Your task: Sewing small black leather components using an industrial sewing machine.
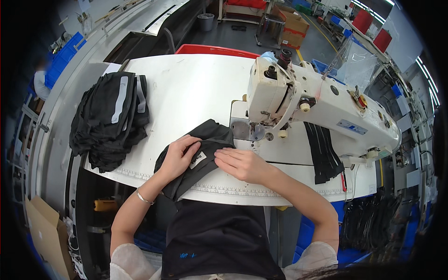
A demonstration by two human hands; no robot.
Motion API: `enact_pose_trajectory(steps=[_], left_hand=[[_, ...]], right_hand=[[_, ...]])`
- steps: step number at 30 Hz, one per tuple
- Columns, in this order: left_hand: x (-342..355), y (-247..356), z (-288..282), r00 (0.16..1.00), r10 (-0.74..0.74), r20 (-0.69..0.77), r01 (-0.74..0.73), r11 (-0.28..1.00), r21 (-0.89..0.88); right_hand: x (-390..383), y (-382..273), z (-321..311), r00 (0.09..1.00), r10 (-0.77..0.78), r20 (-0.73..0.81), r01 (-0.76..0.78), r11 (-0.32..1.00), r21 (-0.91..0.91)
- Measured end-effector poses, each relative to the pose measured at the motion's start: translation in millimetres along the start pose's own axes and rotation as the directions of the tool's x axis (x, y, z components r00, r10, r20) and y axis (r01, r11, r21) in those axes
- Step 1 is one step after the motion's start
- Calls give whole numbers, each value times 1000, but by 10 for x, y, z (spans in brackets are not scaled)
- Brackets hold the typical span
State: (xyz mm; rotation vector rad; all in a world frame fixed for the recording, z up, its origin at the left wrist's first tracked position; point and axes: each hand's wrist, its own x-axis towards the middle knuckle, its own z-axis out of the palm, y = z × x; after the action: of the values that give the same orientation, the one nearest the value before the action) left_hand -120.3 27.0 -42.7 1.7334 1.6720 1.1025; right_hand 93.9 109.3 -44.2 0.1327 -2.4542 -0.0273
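A dark garment piece (212,129) with a small white label (198,160) lies at the front edge of the white sewing table (186,88). Its right corner reaches the needle plate (247,130) of a white sewing machine (322,95). My left hand (178,157) pinches a fold of the dark fabric beside the label, thumb and fingers drawn together. Flat on the same piece, just right of the label, rest the outstretched fingers of my right hand (240,164). The fabric under both palms is hidden.
A pile of dark fabric pieces (102,123) with pale strips sits on the table's left. Black strips (322,151) lie under the machine arm, near a red-handled tool (344,181). Behind the table is a red bin (217,49); a cardboard box (49,233) stands lower left.
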Motion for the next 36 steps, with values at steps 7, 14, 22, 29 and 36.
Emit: enact_pose_trajectory(steps=[7, 14, 22, 29, 36], left_hand=[[53, 196, -141, 998, 3, 59, -2, 1000, -25], [187, 947, -413, 957, 287, -40, -234, 846, 479], [295, 903, -688, 971, 235, -51, -196, 895, 401], [839, 656, 199, 923, 349, 161, -288, 348, 892], [843, 158, 515, 927, 336, 166, -369, 746, 554]], right_hand=[[72, -214, -101, 957, 224, 183, -230, 973, 13], [344, -156, 111, 838, 289, 463, -71, 899, -432], [333, -36, 4, 885, 207, 416, 161, 704, -692], [504, -379, 687, 765, 535, 359, -639, 696, 327], [-158, -500, 3, 942, 219, 256, -278, 935, 221]])
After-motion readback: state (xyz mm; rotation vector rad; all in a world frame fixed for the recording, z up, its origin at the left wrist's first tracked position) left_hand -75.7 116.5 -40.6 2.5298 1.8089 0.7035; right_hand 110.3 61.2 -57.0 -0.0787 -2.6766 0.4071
